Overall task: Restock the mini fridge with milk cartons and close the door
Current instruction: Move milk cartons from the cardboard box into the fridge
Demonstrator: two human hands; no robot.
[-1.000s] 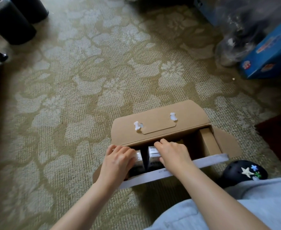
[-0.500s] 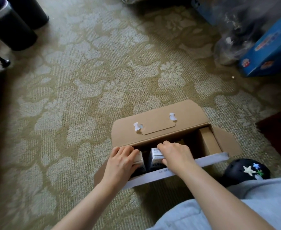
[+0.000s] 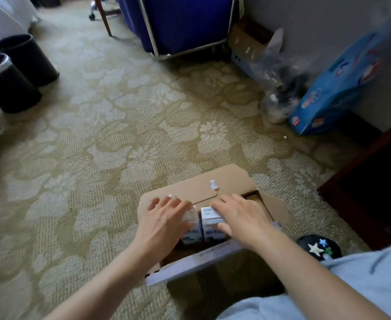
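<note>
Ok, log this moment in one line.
stage: pick | left hand: grips left carton | right hand: grips right carton | cartons: upright, side by side in box | box: open, on carpet

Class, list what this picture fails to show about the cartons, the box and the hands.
Head view only.
Print on left carton and right carton: blurred.
Carton tops: partly covered by left hand and right hand.
Contents of cardboard box: hidden by hands and near flap.

Left carton (image 3: 191, 232) half hidden by left hand (image 3: 164, 221); right carton (image 3: 213, 233) print blurred.
</note>
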